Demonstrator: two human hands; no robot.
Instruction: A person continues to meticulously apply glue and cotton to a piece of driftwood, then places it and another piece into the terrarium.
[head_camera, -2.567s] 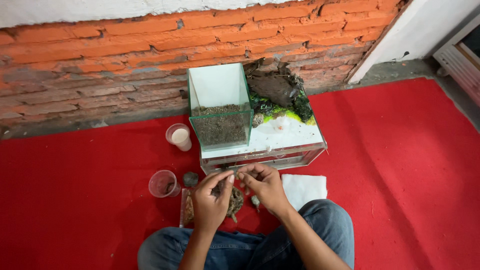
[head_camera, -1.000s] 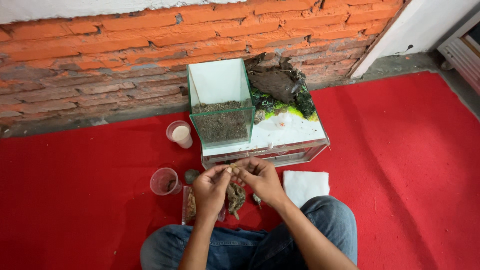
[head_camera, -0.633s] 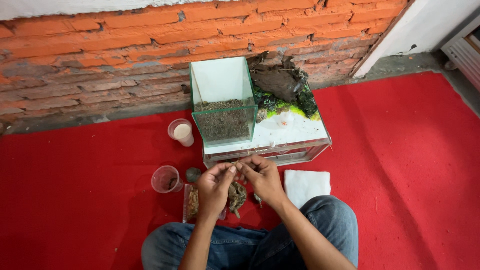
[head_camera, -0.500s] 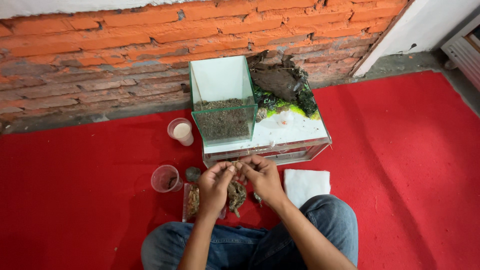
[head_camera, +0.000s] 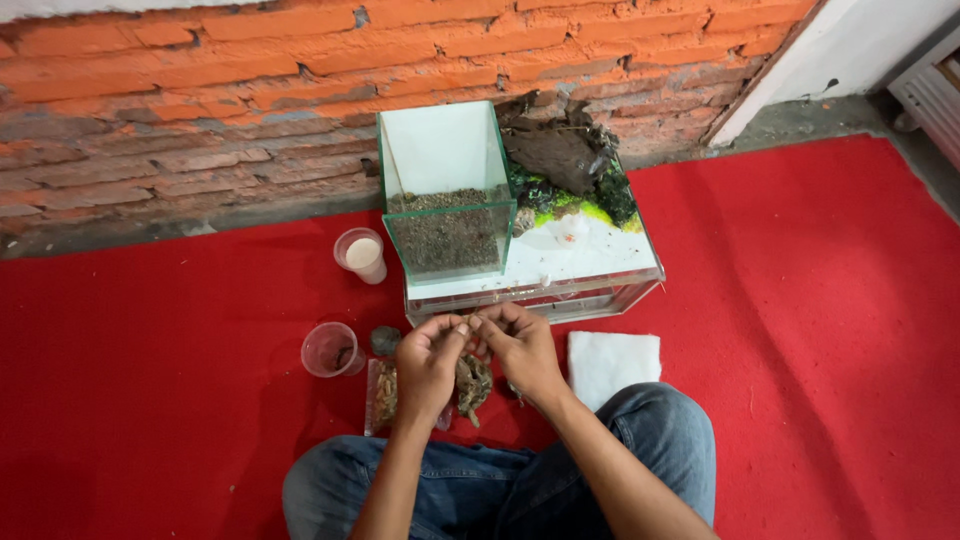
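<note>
My left hand (head_camera: 428, 362) and my right hand (head_camera: 520, 345) meet fingertip to fingertip just in front of a low glass tank (head_camera: 600, 290), pinching something small between them that I cannot make out. Below the hands lies a clump of brownish dried plant matter (head_camera: 472, 385) on a clear packet (head_camera: 378, 395). A small glass cube (head_camera: 445, 200) with dark soil in its bottom stands on the white board (head_camera: 575, 255) that covers the low tank. Driftwood (head_camera: 560, 150) and green moss (head_camera: 560, 205) sit at the board's far side.
Two clear plastic cups stand on the red carpet (head_camera: 150, 380): one with white contents (head_camera: 362, 255), one nearly bare (head_camera: 332, 350). A dark stone (head_camera: 385, 340) lies by the second cup. A white pad (head_camera: 612, 362) lies right of my hands. A brick wall (head_camera: 200, 100) runs behind.
My hands stay together at the same spot, fingers working slightly. The view has shifted a little; nothing else has moved.
</note>
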